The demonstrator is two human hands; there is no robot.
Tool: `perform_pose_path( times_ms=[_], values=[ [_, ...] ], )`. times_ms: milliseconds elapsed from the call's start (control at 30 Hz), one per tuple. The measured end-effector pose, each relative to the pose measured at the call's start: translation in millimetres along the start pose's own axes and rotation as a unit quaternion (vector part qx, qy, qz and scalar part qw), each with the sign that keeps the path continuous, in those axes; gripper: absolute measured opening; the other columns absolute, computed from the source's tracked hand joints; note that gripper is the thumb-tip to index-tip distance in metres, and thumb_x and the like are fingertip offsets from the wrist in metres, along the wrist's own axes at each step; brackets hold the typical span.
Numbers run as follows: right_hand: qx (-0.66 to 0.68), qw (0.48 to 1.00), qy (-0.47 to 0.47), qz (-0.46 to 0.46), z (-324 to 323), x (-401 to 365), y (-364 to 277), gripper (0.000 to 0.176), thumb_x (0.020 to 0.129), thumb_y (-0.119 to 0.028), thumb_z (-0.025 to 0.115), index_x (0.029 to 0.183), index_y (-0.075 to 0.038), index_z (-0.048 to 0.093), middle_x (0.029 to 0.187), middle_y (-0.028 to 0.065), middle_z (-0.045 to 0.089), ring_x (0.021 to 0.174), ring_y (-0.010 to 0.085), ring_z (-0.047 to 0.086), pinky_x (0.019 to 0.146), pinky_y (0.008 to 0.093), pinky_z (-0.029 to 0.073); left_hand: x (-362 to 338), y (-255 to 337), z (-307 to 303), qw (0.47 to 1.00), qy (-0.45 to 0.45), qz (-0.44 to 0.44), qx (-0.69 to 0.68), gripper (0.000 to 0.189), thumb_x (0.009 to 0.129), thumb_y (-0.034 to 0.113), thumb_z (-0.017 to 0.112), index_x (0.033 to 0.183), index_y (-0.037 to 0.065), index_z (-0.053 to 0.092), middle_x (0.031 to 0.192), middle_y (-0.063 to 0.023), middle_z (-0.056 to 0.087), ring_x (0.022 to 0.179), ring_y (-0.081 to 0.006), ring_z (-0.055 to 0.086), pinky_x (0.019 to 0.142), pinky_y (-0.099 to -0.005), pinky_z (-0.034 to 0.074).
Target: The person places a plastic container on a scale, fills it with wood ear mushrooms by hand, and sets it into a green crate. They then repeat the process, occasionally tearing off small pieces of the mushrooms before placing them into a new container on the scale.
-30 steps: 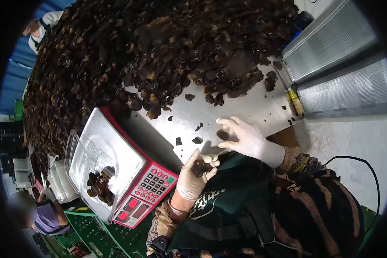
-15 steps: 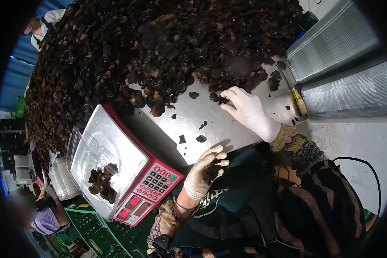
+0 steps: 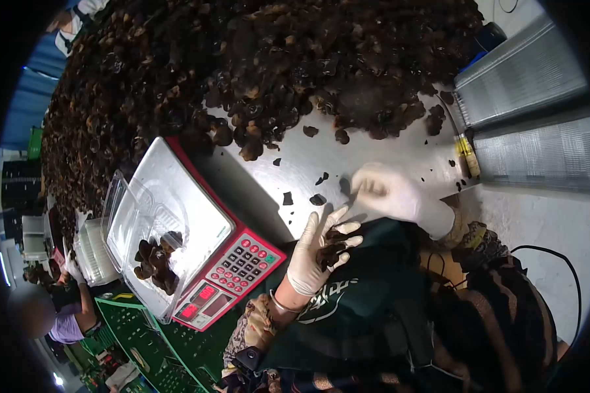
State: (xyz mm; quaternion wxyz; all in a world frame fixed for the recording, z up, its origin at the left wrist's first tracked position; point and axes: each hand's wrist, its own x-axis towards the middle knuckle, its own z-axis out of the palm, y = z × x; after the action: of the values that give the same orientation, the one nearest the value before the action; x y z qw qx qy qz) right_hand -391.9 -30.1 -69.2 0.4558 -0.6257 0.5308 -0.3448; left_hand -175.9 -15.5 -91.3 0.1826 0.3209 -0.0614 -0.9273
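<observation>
My left hand (image 3: 321,252), in a white glove, is cupped palm up over my dark apron with its fingers partly spread. Dark brown wood ear mushroom pieces (image 3: 332,254) lie in its palm under the curled fingers. My right hand (image 3: 393,193), also gloved, is just above and to the right of it, over the metal table. Its fingers curl inward but are smeared by motion, so whether they hold a piece is hidden. A huge heap of wood ear mushrooms (image 3: 262,72) covers the far side of the table (image 3: 387,154).
Left of my hands stands a red-and-white weighing scale (image 3: 242,268), bearing an open clear plastic box (image 3: 121,223) with mushrooms (image 3: 156,265). Loose scraps (image 3: 317,200) dot the table. A yellow-handled tool (image 3: 467,157) lies beside stacked clear trays (image 3: 537,131). A co-worker (image 3: 72,314) is at far left.
My right hand has drawn back from the heap's edge toward my left hand. The left hand has risen slightly and turned its palm more into view. The whole view has shifted a little.
</observation>
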Motion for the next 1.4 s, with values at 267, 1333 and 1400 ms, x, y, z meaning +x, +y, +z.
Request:
perform_pose_path(
  times_ms=[267, 1333, 1400],
  values=[
    [-0.174, 0.983, -0.027, -0.045, 39.7, 30.8, -3.0, 0.019, 0.079, -0.018, 0.069, 0.096, -0.011, 0.064, 0.084, 0.002, 0.059, 0.073, 0.0156, 0.06, 0.066, 0.0286, 0.05, -5.3, -11.5, -4.8, 0.997, 0.067, -0.015, 0.048, 0.034, 0.093, 0.034, 0.049, 0.115, 0.01, 0.059, 0.102, -0.0052, 0.065, 0.094, -0.0175, 0.063, 0.067, -0.0268, 0.049],
    [-0.162, 0.978, -0.013, -0.13, 50.4, 110.8, -19.9, 0.03, 0.081, -0.022, 0.068, 0.108, -0.01, 0.065, 0.11, 0.0061, 0.06, 0.109, 0.0224, 0.054, 0.093, 0.036, 0.043, -7.6, -5.4, -0.5, 0.999, 0.026, 0.029, -0.038, 0.036, 0.094, 0.032, 0.051, 0.122, 0.01, 0.053, 0.116, -0.0065, 0.059, 0.1, -0.0178, 0.059, 0.064, -0.0209, 0.046],
    [-0.324, 0.901, 0.026, -0.288, 78.9, 147.8, -12.9, 0.042, 0.079, -0.035, 0.067, 0.115, -0.016, 0.06, 0.126, 0.007, 0.05, 0.124, 0.0253, 0.041, 0.101, 0.0442, 0.036, -13.1, -5.9, 5.0, 0.998, 0.016, 0.06, 0.0, 0.037, 0.094, 0.033, 0.051, 0.123, 0.011, 0.053, 0.116, -0.006, 0.059, 0.1, -0.0172, 0.058, 0.065, -0.0209, 0.044]
  ],
)
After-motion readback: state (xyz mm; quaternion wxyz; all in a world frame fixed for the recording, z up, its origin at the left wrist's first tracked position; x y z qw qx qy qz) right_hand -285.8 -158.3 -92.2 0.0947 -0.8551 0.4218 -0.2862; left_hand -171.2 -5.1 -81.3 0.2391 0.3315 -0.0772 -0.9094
